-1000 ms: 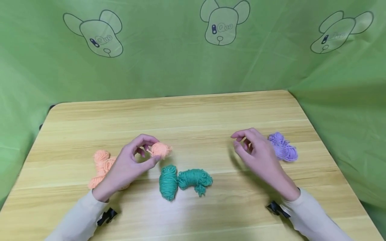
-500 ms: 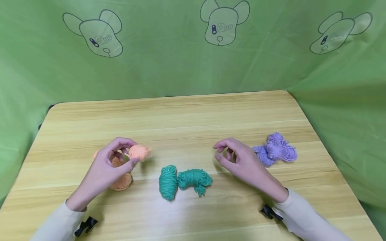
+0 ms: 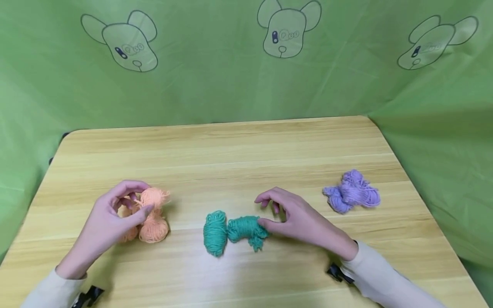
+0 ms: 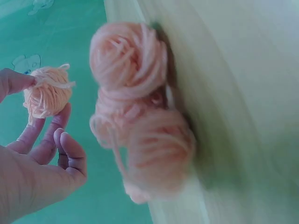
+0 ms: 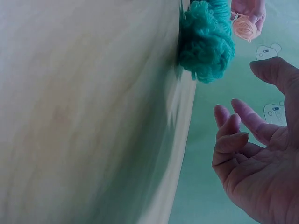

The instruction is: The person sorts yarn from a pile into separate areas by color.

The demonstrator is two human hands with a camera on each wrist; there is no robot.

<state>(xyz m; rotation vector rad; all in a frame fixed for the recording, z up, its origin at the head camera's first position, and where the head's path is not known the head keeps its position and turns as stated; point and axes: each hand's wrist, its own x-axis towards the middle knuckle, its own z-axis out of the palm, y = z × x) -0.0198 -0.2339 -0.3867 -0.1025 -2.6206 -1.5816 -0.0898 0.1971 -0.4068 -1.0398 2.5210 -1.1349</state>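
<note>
My left hand (image 3: 109,216) pinches a small peach yarn ball (image 3: 152,197) between thumb and fingers, held above the table. In the left wrist view that ball (image 4: 49,93) sits at the fingertips, beside a pile of peach yarn balls (image 4: 161,154). The same pile (image 3: 154,231) lies partly hidden behind the hand in the head view. My right hand (image 3: 296,216) holds nothing, its fingers loosely bent, close to the right end of a teal yarn skein (image 3: 244,227). The right wrist view has a gap between its thumb and the teal yarn (image 5: 208,46).
A second teal skein (image 3: 215,234) lies left of the first. Purple yarn skeins (image 3: 354,191) are heaped at the right of the wooden table (image 3: 246,162). Green cloth (image 3: 212,85) with printed animal heads hangs behind and at the sides.
My left hand has carried the peach ball leftward over to the peach pile. My right hand has moved left, away from the purple yarn, to the teal skein.
</note>
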